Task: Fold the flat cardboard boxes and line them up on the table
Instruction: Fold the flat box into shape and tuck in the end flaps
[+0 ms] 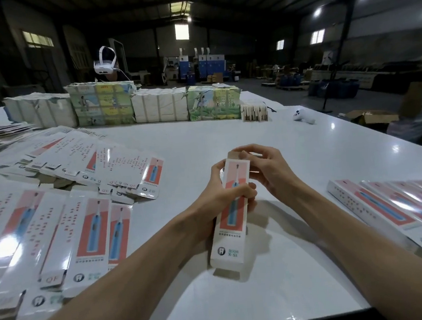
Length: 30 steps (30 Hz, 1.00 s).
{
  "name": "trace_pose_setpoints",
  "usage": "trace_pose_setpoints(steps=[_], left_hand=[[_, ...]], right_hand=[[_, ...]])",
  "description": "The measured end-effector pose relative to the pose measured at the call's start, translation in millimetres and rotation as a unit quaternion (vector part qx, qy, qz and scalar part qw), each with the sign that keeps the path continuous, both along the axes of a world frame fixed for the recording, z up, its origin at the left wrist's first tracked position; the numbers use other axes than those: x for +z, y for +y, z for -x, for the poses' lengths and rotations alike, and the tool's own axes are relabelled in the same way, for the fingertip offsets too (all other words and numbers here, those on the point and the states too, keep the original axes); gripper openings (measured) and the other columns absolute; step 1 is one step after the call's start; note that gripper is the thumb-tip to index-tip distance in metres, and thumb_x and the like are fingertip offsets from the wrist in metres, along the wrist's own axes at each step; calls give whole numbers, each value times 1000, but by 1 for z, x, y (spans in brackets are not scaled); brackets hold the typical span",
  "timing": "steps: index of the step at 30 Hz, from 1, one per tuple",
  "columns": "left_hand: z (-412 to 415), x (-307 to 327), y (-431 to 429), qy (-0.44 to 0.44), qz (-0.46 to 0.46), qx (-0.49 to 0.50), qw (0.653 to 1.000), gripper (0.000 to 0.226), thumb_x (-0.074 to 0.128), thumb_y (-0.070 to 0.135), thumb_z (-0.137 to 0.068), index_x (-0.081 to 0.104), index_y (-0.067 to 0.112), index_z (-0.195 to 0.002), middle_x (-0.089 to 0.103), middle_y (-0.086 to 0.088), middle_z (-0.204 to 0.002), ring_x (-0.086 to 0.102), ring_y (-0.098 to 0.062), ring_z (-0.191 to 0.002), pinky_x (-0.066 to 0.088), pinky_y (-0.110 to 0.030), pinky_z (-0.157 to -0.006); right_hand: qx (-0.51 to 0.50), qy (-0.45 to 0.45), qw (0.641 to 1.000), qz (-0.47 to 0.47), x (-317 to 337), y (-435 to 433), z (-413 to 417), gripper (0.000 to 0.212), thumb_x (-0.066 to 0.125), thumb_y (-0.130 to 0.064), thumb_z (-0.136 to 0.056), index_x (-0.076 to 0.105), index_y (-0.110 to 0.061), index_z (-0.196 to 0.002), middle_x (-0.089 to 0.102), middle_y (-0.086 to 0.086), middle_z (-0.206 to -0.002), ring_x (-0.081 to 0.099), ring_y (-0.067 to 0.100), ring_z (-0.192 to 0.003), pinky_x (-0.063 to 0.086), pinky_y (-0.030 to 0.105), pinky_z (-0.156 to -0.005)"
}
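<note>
A long white toothbrush box (230, 231) with a red panel and a blue brush picture stands tilted in the middle of the white table (228, 138). My left hand (223, 197) grips its middle from the left. My right hand (264, 168) has its fingers curled on the brown flap at the box's far end. Its near end rests on the table with a flap sticking out. Flat unfolded boxes (58, 237) lie spread on the left. Folded boxes (393, 210) lie in a row on the right.
Wrapped bundles of packaging (128, 105) line the far side of the table, with a small stack of cards (254, 111) beside them. A white controller (303, 117) lies at the far right. A person wearing a white headset (106, 64) stands behind the bundles; another person is at the right edge.
</note>
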<state>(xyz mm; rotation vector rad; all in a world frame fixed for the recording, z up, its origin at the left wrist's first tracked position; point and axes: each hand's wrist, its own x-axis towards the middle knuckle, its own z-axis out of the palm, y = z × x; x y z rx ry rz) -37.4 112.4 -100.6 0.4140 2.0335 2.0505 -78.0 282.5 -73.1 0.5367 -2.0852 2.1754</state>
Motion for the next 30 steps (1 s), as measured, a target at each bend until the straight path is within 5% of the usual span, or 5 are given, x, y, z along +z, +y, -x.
trace_pose_setpoints(steps=[4, 10, 15, 21, 30], left_hand=[[2, -1, 1, 25, 27, 27, 999, 91, 81, 34, -72, 24, 46, -142, 71, -10, -100, 77, -20, -72, 60, -27, -65], [6, -3, 1, 48, 45, 40, 997, 94, 83, 34, -71, 21, 51, -139, 66, -12, -113, 77, -22, -75, 61, -28, -67], [8, -2, 2, 83, 61, 52, 993, 89, 86, 25, -78, 21, 60, -128, 60, -3, -112, 76, -5, -79, 58, -19, -60], [4, -1, 1, 59, 76, 52, 994, 96, 85, 22, -86, 16, 55, -143, 62, -7, -115, 76, -25, -82, 61, -26, -67], [5, 1, -6, 32, 26, 54, 998, 93, 82, 33, -73, 23, 53, -143, 68, -17, -107, 77, -26, -77, 63, -32, -68]], right_hand=[[32, -50, 998, 29, 4, -1, -1, 35, 60, -33, -106, 77, -4, -115, 77, 14, -114, 76, 31, -106, 65, 39, -85], [20, -78, 995, 53, 6, 2, 1, 18, 67, -12, -101, 82, -5, -105, 78, 18, -106, 77, 28, -98, 62, 32, -71], [16, -81, 995, 50, 7, 3, 1, 17, 68, -13, -100, 84, -8, -101, 78, 19, -106, 77, 26, -95, 63, 34, -73], [21, -71, 997, 25, 8, 4, -2, 18, 66, -9, -100, 84, -6, -100, 78, 19, -105, 77, 26, -95, 63, 33, -74], [56, -64, 996, 26, 0, -5, 0, 19, 69, -13, -100, 79, -7, -115, 77, 15, -111, 76, 28, -107, 62, 30, -82]])
